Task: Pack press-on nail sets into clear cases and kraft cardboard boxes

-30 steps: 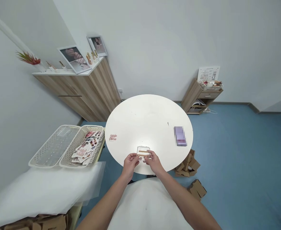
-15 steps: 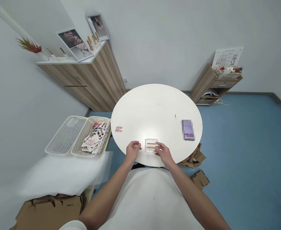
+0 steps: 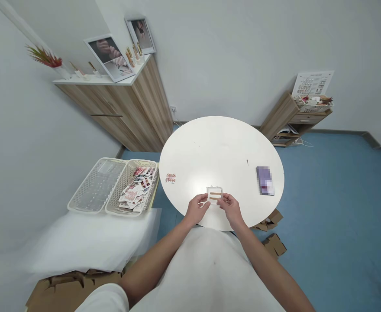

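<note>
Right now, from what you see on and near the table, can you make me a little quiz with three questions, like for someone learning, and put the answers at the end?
1. True or false: the clear case has two brown strips showing in it.
2. Which is closer to the pinkish nail set on the white oval table?
A) the right hand
B) the left hand
3. Fill in the blank: to the left of the table, printed cards lie heaped in a white ______.

Key:
1. True.
2. B.
3. Basket.
</note>
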Motion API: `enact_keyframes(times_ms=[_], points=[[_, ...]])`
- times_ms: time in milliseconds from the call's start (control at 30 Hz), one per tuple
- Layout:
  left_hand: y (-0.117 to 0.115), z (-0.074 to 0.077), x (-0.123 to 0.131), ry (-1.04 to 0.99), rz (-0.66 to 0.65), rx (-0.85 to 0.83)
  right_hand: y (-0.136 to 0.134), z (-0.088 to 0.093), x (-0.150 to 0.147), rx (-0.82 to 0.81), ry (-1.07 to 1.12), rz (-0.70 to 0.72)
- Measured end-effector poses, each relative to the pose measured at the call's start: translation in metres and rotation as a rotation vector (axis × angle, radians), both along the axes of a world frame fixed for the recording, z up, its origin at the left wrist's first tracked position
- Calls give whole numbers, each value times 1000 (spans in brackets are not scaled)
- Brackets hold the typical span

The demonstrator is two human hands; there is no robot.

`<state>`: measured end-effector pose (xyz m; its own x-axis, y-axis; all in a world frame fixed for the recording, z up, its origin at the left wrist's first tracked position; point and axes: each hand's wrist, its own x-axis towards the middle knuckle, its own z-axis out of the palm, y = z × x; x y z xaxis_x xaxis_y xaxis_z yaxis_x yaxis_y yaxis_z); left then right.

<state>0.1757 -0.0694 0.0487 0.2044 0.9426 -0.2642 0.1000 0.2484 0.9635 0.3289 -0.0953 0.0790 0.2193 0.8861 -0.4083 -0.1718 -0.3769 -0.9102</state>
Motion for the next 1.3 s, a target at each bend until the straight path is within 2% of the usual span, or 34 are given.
enact_keyframes(times_ms=[100, 333, 500, 567, 633, 733, 867, 933, 1100, 1167, 1233, 1300], points=[[2, 1, -2, -47, -26, -40, 3, 1, -9, 56, 2, 16], [9, 21, -9, -297, -174, -131, 6, 2, -34, 198, -204, 106], [12, 16, -18, -317, -136, -270, -1, 5, -42, 277, -444, 206], [12, 12, -20, -341, -121, -324, -3, 1, -40, 269, -503, 156], [13, 11, -21, -376, -107, -380, -3, -4, -35, 216, -544, 16], [16, 12, -22, -411, -103, -420, 1, -9, -25, 101, -452, -140], [21, 12, -21, -352, -101, -388, 7, -6, -12, 17, -127, -56], [23, 10, -19, -313, -109, -364, 9, -4, -8, 2, -53, -20], [25, 5, -15, -173, -69, -317, 16, -5, -2, -6, -20, 5], [25, 4, -12, -72, -8, -277, 17, -6, -2, 10, -27, -11], [23, 5, -8, 27, 87, -212, 18, -8, -1, 16, -80, -48], [22, 7, -2, 66, 113, -156, 19, -7, -1, 27, -191, -77]])
